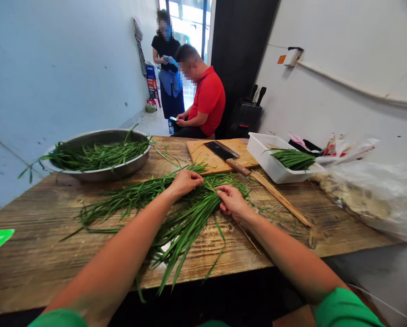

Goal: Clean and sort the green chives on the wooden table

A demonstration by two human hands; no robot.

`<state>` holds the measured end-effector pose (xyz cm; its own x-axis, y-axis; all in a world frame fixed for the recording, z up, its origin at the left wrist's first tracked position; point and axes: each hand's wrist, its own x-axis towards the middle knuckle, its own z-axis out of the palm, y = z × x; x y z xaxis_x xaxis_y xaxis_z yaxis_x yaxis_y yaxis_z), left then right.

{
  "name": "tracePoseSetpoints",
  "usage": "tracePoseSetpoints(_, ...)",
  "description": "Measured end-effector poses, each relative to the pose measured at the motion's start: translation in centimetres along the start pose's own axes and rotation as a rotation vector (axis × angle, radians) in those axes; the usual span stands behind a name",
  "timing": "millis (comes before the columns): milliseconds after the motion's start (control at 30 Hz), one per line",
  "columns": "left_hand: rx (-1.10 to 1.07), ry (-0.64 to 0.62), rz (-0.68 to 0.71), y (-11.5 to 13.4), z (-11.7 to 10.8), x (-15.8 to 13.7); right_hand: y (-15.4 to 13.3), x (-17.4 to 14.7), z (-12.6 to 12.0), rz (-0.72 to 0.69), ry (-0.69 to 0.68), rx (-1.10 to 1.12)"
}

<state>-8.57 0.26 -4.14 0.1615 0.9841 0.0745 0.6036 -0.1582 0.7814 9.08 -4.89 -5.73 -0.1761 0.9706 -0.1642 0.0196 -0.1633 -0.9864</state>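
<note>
Garlic chives [186,227] lie in a loose heap across the wooden table, with long green leaves hanging over its front edge. At the heap's right side my right hand [233,200] is closed round a thin bamboo skewer [247,236], whose pointed end sticks out toward my left hand. Chive stalks lie against those same fingers. My left hand [187,181] is pinched just left of the skewer's tip, above the chives; what its fingertips hold is too small to make out.
A metal basin [97,175] of chives stands at left. Behind the heap, a cleaver [224,152] rests on a cutting board [198,147]. Rightward are loose skewers [281,200], a white tub [263,154] with chives, and plastic bags [377,190]. Two people are beyond the table.
</note>
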Motion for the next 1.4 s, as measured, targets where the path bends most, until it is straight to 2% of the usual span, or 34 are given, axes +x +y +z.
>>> tracePoseSetpoints(500, 0.03, -0.017, 0.003, 0.03, -0.03, -0.13, 0.29, 0.06, 0.13, -0.002, 0.0, 0.011)
tracePoseSetpoints(1400, 0.14, 0.029, 0.096, -0.24, 0.04, -0.19, 0.44, 0.07, 0.29, 0.012, 0.023, 0.009)
